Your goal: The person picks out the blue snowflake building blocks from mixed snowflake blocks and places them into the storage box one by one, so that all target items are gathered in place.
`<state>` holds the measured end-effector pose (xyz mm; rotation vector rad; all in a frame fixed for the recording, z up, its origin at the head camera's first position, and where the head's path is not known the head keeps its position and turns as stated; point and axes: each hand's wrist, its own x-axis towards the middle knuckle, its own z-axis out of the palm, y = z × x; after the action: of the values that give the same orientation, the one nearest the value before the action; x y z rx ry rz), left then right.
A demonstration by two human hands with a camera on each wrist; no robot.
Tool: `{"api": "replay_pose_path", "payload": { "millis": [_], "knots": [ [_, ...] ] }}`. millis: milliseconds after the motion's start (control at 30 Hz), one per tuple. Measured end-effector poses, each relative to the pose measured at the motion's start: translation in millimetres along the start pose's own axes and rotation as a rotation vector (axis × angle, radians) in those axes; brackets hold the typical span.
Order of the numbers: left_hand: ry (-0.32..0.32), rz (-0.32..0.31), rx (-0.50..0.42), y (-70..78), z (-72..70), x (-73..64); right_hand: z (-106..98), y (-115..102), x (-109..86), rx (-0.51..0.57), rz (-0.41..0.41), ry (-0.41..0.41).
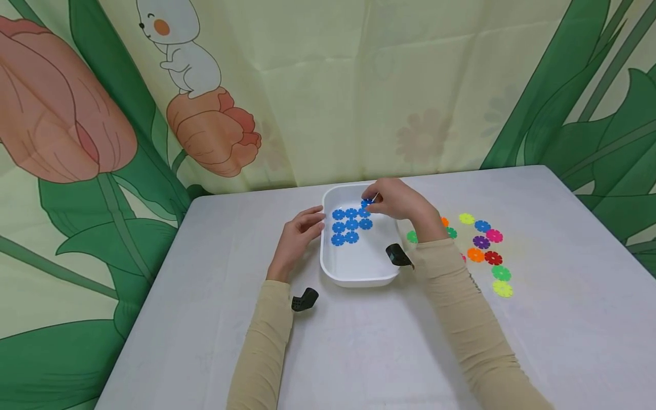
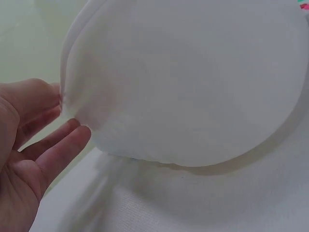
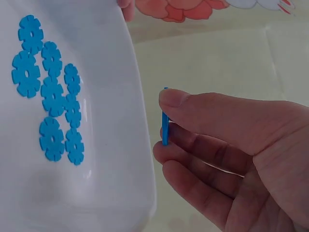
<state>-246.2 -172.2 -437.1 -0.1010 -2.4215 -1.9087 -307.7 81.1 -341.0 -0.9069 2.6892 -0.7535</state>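
Observation:
A white rectangular tray [image 1: 359, 265] stands on the table with several flat blue notched discs [image 1: 351, 224] laid in rows inside it. At the tray's left side, my left hand [image 1: 298, 236] touches the outer wall with its fingertips; in the left wrist view its fingers [image 2: 67, 147] are extended against the white wall. Over the tray's far right part, my right hand [image 1: 400, 200] pinches one blue notched disc [image 3: 165, 128] between thumb and fingers, held edge-on in the right wrist view. The tray's far right corner is partly hidden behind that hand.
Right of the tray lie loose notched discs in several colours, among them a yellow disc [image 1: 503, 288], a red disc [image 1: 493, 258] and a purple disc [image 1: 481, 242]. My right forearm covers some of them. A printed curtain [image 1: 328, 102] hangs behind the white-covered table [image 1: 215, 319].

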Motion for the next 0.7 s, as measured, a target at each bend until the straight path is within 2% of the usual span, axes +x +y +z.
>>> {"api": "replay_pose_path", "payload": {
  "millis": [367,700],
  "knots": [
    [0.007,-0.005,0.007,-0.3,1.1,0.8,14.9,-1.4,6.5,-0.024,0.037,-0.06],
    [0.0,-0.016,0.0,-1.0,0.7,1.1,21.4,1.2,10.6,-0.099,-0.041,-0.126]
  ]
}}
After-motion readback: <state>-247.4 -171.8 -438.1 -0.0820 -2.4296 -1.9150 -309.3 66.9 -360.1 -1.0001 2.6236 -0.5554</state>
